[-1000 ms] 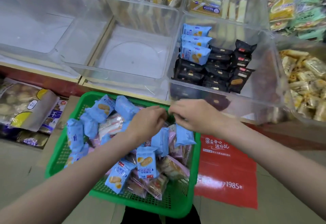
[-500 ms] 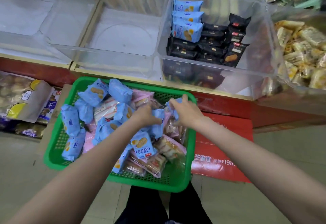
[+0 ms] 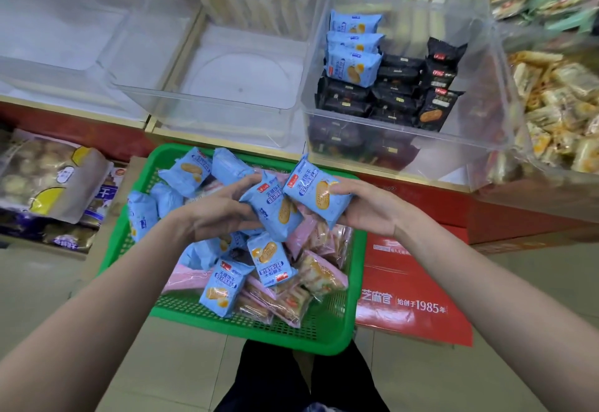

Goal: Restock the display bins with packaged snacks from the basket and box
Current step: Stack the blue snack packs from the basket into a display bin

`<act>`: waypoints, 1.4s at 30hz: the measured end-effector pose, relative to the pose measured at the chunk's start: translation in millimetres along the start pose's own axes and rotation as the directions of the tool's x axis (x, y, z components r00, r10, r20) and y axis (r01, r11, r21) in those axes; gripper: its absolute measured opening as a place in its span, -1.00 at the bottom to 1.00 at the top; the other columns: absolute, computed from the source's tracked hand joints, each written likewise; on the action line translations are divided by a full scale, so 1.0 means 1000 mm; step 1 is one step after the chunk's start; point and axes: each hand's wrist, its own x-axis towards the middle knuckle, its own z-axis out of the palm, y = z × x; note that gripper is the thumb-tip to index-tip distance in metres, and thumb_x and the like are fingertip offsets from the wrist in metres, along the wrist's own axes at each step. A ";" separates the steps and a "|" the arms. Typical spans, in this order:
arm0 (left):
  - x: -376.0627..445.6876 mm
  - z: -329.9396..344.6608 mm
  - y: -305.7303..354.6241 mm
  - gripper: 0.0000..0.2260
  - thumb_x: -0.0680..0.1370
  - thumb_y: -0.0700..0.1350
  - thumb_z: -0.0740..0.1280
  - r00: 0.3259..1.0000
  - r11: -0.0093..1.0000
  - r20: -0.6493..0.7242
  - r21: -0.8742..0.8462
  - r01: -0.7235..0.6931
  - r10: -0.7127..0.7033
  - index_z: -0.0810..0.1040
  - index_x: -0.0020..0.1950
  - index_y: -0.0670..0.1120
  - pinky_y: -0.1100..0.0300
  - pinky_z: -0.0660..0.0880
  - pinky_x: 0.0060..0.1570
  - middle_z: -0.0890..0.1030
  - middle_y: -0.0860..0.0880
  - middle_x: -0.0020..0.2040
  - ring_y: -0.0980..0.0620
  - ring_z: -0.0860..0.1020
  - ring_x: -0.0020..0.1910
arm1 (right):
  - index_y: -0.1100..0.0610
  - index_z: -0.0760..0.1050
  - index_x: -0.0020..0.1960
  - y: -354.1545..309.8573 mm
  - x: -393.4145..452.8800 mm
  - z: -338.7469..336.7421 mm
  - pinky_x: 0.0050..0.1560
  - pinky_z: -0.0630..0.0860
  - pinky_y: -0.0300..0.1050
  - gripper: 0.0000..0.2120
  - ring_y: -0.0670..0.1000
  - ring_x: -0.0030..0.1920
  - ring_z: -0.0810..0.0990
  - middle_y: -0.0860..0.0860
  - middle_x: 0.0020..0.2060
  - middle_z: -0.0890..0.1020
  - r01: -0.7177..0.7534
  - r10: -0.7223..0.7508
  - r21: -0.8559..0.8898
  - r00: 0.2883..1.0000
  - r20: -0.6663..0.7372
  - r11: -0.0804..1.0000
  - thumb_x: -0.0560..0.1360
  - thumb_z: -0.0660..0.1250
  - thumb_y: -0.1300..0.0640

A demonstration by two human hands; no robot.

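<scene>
While our left hand (image 3: pixel 223 209) grips one blue snack packet (image 3: pixel 275 206) and our right hand (image 3: pixel 366 207) clasps another blue packet (image 3: pixel 316 194), we hold both above the green basket (image 3: pixel 291 334), below the clear bin (image 3: pixel 405 139) of black packets (image 3: pixel 393 100).

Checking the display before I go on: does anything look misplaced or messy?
Mostly tidy. One oddity: three blue snack packs sit atop black packs in the clear bin, two kinds mixed. No spills or torn wrappers visible.
</scene>
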 end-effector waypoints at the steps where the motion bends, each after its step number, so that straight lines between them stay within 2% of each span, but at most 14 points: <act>1: -0.001 0.000 0.000 -0.45 0.50 -0.56 -0.02 1.000 1.000 -0.011 -0.027 0.006 -0.006 0.46 0.09 0.04 0.14 0.62 -0.24 0.69 -0.04 -0.15 0.03 0.67 -0.23 | 0.20 0.48 0.22 0.001 0.001 0.000 0.16 0.50 -0.03 -0.23 0.12 0.03 0.60 0.20 0.10 0.60 0.012 -0.012 0.013 1.000 0.009 1.000 0.08 0.64 0.04; 6: -0.002 -0.001 0.003 -0.47 0.30 -0.53 0.14 0.999 0.999 0.034 -0.048 0.019 -0.017 0.49 0.16 -0.10 0.11 0.61 -0.26 0.67 -0.09 -0.11 0.00 0.66 -0.18 | 0.17 0.49 0.19 -0.002 0.000 0.004 -0.15 0.54 -0.18 -0.33 -0.02 -0.14 0.62 0.08 -0.05 0.64 0.070 -0.073 -0.114 0.997 -0.025 0.991 0.14 0.60 0.06; 9: -0.001 0.008 0.002 -0.55 0.40 -0.53 0.04 0.999 0.999 0.018 0.012 0.043 -0.044 0.50 0.07 -0.12 0.10 0.61 -0.28 0.66 -0.09 -0.19 0.00 0.65 -0.24 | 0.20 0.42 0.26 -0.004 0.000 0.017 -0.35 0.55 -0.21 -0.60 -0.05 -0.25 0.62 0.07 -0.08 0.60 0.108 -0.112 -0.049 0.990 -0.087 0.993 0.43 0.34 0.22; 13: 0.008 0.020 -0.006 -0.54 0.48 -0.52 0.00 1.000 0.999 -0.009 0.043 0.020 -0.019 0.46 0.17 -0.11 0.04 0.62 -0.14 0.66 -0.13 -0.06 -0.04 0.66 -0.13 | 0.18 0.51 0.03 0.002 0.003 0.026 -0.36 0.51 -0.31 -0.89 -0.12 -0.30 0.61 0.00 -0.22 0.65 0.075 -0.094 -0.130 0.985 -0.145 0.989 0.55 0.23 0.23; 19: 0.005 0.019 -0.012 -0.62 0.52 -0.48 0.15 0.999 0.989 0.029 0.145 0.031 -0.036 0.47 0.11 -0.04 0.13 0.61 -0.09 0.65 -0.01 -0.02 0.06 0.65 -0.08 | 0.06 0.53 -0.01 0.012 0.001 0.030 -0.03 0.49 -0.16 -0.83 -0.06 -0.19 0.64 -0.02 -0.18 0.69 -0.133 0.122 -0.139 0.989 -0.085 0.981 0.48 0.23 0.03; 24: 0.005 0.021 -0.019 -0.66 0.52 -0.41 0.25 1.000 0.960 -0.009 0.279 0.000 0.003 0.49 0.13 0.01 0.28 0.58 -0.10 0.60 -0.05 0.04 0.15 0.64 -0.11 | 0.06 0.58 -0.10 0.018 0.000 0.028 -0.19 0.56 -0.16 -0.72 -0.05 -0.26 0.67 0.00 -0.24 0.70 -0.212 0.208 -0.053 0.975 -0.077 0.976 0.42 0.29 -0.14; 26: 0.009 0.018 -0.019 -0.66 0.50 -0.31 0.34 0.997 0.754 0.012 0.655 -0.062 0.071 0.47 0.21 0.01 0.35 0.52 -0.05 0.60 -0.01 0.05 0.18 0.60 -0.06 | 0.05 0.63 -0.13 0.018 -0.002 0.023 -0.11 0.52 -0.14 -0.56 -0.04 -0.25 0.67 0.01 -0.22 0.70 -0.198 0.197 -0.009 0.979 -0.058 0.980 0.10 0.59 -0.14; 28: 0.016 0.017 -0.020 -0.54 0.47 -0.16 0.41 0.998 0.203 0.068 0.977 -0.067 0.001 0.38 0.34 -0.08 0.30 0.39 0.08 0.53 -0.03 0.20 0.05 0.50 0.19 | 0.06 0.70 -0.25 0.019 -0.007 0.014 -0.07 0.45 -0.09 -0.45 -0.02 -0.26 0.66 0.02 -0.21 0.70 -0.190 0.190 0.023 0.981 -0.035 0.982 -0.19 0.69 -0.09; 30: 0.024 0.023 -0.027 -0.36 0.44 -0.03 0.43 0.985 -0.342 0.074 0.932 -0.124 -0.155 0.26 0.45 -0.08 0.18 0.27 0.28 0.33 -0.03 0.41 -0.05 0.27 0.39 | 0.08 0.70 -0.27 0.018 -0.012 0.007 -0.14 0.56 -0.11 -0.43 -0.02 -0.26 0.68 0.03 -0.22 0.71 -0.151 0.153 0.047 0.988 -0.035 0.987 -0.25 0.70 -0.03; 31: 0.027 0.027 -0.031 -0.31 0.42 0.02 0.44 0.977 -0.511 0.053 0.846 -0.153 -0.205 0.22 0.48 -0.05 0.10 0.26 0.33 0.26 -0.03 0.44 -0.07 0.22 0.41 | 0.10 0.70 -0.22 0.017 -0.016 0.005 -0.21 0.60 -0.15 -0.40 -0.01 -0.26 0.69 0.04 -0.22 0.71 -0.133 0.135 0.051 0.990 -0.034 0.990 -0.25 0.70 0.00; 34: 0.032 0.043 -0.037 -0.33 0.41 0.07 0.43 0.979 -0.695 0.004 0.704 -0.149 -0.206 0.26 0.44 -0.03 0.08 0.30 0.26 0.31 -0.07 0.38 -0.08 0.29 0.34 | 0.10 0.57 0.01 0.014 -0.021 0.002 -0.23 0.62 -0.14 -0.20 0.00 -0.23 0.69 0.05 -0.18 0.70 -0.130 0.130 -0.007 0.991 -0.011 0.991 -0.20 0.71 0.04; 38: 0.034 0.049 -0.020 -0.54 0.39 0.04 0.44 0.978 -0.636 -0.018 0.762 -0.120 -0.207 0.51 0.25 -0.09 0.13 0.40 0.06 0.49 -0.07 0.20 -0.08 0.42 0.22 | 0.13 0.68 -0.16 0.002 -0.031 0.003 -0.24 0.62 -0.13 -0.36 0.00 -0.26 0.69 0.06 -0.22 0.70 -0.148 0.149 -0.044 0.989 0.017 0.988 -0.23 0.71 0.07; 40: 0.028 0.047 0.003 -0.63 0.40 0.05 0.45 0.961 -0.415 -0.009 0.903 -0.111 -0.276 0.56 0.15 -0.06 0.16 0.43 -0.02 0.56 -0.05 0.10 -0.04 0.49 0.09 | 0.14 0.70 -0.23 -0.009 -0.041 0.007 -0.27 0.62 -0.14 -0.40 0.00 -0.28 0.69 0.06 -0.25 0.71 -0.114 0.115 -0.043 0.993 0.030 0.993 -0.26 0.71 0.08; 42: 0.012 0.039 0.032 -0.76 0.41 0.05 0.45 0.947 -0.028 0.050 0.998 -0.062 -0.317 0.58 0.03 0.02 0.16 0.40 0.03 0.60 -0.04 0.09 0.01 0.51 0.06 | 0.13 0.71 -0.24 -0.023 -0.050 0.014 -0.27 0.61 -0.15 -0.41 -0.02 -0.26 0.69 0.05 -0.25 0.71 -0.036 0.038 -0.035 0.998 0.057 0.999 -0.26 0.71 0.07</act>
